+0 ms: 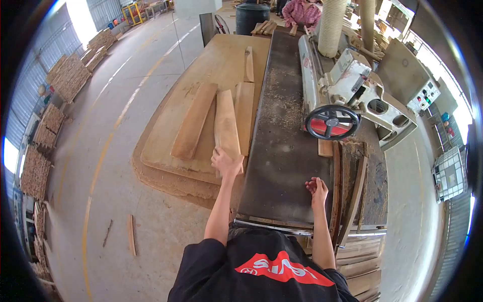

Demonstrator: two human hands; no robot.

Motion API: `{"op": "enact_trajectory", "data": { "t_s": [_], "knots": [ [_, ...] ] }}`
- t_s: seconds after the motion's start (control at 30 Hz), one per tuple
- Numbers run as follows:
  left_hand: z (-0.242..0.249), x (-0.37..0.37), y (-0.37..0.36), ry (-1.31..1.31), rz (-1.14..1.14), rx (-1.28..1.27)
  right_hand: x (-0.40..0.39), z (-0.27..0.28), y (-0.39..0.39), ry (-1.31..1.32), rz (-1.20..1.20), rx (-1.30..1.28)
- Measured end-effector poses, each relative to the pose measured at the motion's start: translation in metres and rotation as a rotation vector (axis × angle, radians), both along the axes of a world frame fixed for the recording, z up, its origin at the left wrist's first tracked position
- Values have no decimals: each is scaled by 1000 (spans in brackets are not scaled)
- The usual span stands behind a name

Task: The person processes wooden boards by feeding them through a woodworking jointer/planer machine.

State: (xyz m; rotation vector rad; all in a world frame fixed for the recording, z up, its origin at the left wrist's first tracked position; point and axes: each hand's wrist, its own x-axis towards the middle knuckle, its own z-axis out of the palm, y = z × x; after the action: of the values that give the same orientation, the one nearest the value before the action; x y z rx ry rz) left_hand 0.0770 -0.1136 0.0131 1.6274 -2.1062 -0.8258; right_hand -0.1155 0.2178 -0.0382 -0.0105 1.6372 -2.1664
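Observation:
My left hand (226,162) is closed around the near end of a light wooden board (227,123), which lies lengthwise on the plywood-topped stack (166,136). To its left rests a browner board (195,121); on its right is another board (244,110), partly covered. A narrow piece (249,64) lies farther back. Over the dark machine table (276,186), my right hand (317,190) is held with its fingers partly curled and apart, and nothing shows in it. A short wood piece (325,148) sits beyond that hand, below the handwheel (332,122).
The machine (347,80) with its hose (332,25) stands on the right, beside a control panel (423,95). A co-worker in a pink top (304,14) is at the table's far end. A curved wooden strip (353,201) lies along the right. Wood stacks (69,78) line the left.

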Motion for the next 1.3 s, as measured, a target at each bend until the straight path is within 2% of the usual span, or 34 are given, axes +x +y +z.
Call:
{"op": "enact_trajectory", "data": {
  "t_s": [0.07,0.17,0.27,0.3,0.37,0.4,0.5,0.57,0.6,0.7,0.77,0.8,0.83,0.9,0.93,0.97,1.03,1.17,1.23,1.3],
  "knots": [
    [0,17,22,-8,4,-78,21,3,12,70,74,131],
    [-1,59,47,740,-128,360,59,7,20,198,211,299],
    [2,100,83,917,-82,349,118,54,14,408,439,411],
    [-5,114,87,1129,-103,606,135,74,10,491,552,416],
    [-16,149,92,1531,-114,1129,162,124,-1,955,734,524],
    [-13,145,110,1628,35,1165,173,127,-7,1016,794,490],
    [-19,135,154,2239,-136,1370,194,127,-15,1211,925,450],
    [27,119,171,1930,-163,1331,204,123,-9,1339,975,530],
    [33,113,172,1816,-214,1313,208,122,-5,1362,946,597],
    [33,104,176,1542,-423,1263,207,128,13,1197,900,611],
    [35,96,193,1154,-328,1076,204,121,23,925,830,410],
    [58,83,207,915,-308,945,200,122,27,792,779,314],
    [70,73,217,680,-295,809,193,123,33,591,751,390],
    [26,75,225,575,-672,480,176,130,52,181,660,519],
    [37,74,234,516,-722,467,174,71,68,67,466,172],
    [50,72,242,457,-771,451,168,63,84,-180,394,9],
    [52,71,258,327,-898,391,164,50,111,-234,299,-82],
    [42,70,264,52,-1157,246,181,33,161,-267,337,120],
    [30,67,264,48,-1261,223,195,38,177,-323,324,177],
    [30,61,265,8,-1363,215,207,29,184,-461,236,68]
  ]
}}
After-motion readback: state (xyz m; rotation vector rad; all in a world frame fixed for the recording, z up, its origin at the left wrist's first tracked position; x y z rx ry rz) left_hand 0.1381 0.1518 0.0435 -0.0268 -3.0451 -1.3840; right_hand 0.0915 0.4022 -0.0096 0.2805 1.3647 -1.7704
